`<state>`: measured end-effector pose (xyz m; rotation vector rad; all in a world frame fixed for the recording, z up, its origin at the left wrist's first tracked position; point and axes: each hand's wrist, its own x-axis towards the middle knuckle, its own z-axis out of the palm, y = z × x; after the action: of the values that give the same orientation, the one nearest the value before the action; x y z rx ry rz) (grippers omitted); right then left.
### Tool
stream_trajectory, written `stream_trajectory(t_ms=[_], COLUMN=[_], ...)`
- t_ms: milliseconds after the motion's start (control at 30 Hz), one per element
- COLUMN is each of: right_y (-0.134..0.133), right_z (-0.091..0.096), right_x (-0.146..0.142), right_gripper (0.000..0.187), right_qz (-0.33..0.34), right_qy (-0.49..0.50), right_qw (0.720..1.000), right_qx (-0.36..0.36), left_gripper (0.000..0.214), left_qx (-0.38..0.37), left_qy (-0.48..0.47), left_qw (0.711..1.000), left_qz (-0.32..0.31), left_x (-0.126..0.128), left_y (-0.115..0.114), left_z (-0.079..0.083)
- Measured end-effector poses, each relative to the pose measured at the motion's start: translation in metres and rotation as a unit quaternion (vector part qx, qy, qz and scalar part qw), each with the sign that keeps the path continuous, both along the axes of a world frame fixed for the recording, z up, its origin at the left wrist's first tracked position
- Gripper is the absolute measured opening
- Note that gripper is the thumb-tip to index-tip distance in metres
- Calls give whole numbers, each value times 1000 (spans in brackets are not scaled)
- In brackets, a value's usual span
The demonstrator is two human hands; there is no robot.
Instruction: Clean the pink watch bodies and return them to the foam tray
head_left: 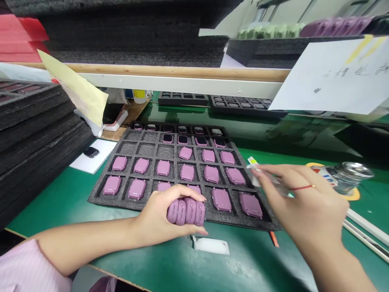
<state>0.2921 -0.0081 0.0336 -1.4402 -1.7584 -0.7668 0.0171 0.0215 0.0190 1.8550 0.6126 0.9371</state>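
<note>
My left hand point(164, 215) is closed round a stack of several purple watch cases point(186, 211), held on edge at the near rim of a black foam tray point(100, 190). The tray's cells hold many more purple watch cases point(187, 172), some at the back showing dark screens. My right hand point(304, 202) hovers to the right of the tray, fingers pinched on a small whitish item point(258, 172) that is blurred. A red thread circles one finger.
A white plastic piece point(211, 245) lies on the green mat near my left hand. A clear jar point(346, 176) stands at right. Stacked black foam trays point(36, 129) fill the left. A dark watch point(91, 152) rests on white paper. More trays point(243, 103) sit behind.
</note>
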Motion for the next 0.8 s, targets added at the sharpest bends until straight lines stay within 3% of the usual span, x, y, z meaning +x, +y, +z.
stream_trajectory(t_ms=[133,233,333,433,533,633,733,800], right_y=[4,9,13,12,3,-6,-10,-9], right_z=[-13,-24,-27,-22,-16,-8,2,9], right_x=[41,54,38,2,-32,-43,-27,-7], right_gripper=[30,45,43,35,20,13,11,20], right_qz=[-134,-149,-85,-2,103,169,109,-27], right_qy=[50,45,97,125,94,43,64,145], right_qw=[985,979,984,986,983,981,990,984], right_qx=[-101,-135,-123,-112,-118,-88,-63,-100], left_gripper=[50,53,53,54,54,53,51,50], left_qx=[-2,0,-2,1,9,4,-17,-41], left_qy=[-13,-16,-23,-30,-32,-27,-17,2], left_qw=[1000,1000,1000,999,999,1000,1000,999], left_qz=[-11,-16,-17,-17,-17,-13,-7,3], left_x=[-1,-2,-3,-4,-5,-6,-6,-6], left_y=[0,0,-2,-3,-4,-3,-1,1], left_z=[0,0,0,2,3,2,0,-1])
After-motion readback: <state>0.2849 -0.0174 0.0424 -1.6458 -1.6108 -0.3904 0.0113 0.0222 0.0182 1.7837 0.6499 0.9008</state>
